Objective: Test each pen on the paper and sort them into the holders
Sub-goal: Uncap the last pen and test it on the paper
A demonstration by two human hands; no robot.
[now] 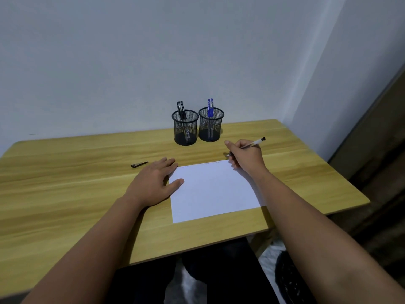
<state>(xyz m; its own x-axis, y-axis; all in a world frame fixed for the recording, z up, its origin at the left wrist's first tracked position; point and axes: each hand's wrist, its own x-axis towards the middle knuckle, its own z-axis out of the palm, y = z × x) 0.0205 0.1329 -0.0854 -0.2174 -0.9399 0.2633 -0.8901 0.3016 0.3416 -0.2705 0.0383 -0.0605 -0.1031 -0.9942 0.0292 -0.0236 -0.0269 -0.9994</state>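
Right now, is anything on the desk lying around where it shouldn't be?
Only one thing: a black pen cap lies loose on the wooden desk, just left of the left hand. It probably belongs to the uncapped pen held in the right hand. Both mesh holders stand upright, and the paper lies flat.

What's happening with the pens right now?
Right hand grips a pen, tip at the paper's top corner. Left hand flat, open, on paper's left edge. Cap lies loose on desk. Nothing blocks the holders.
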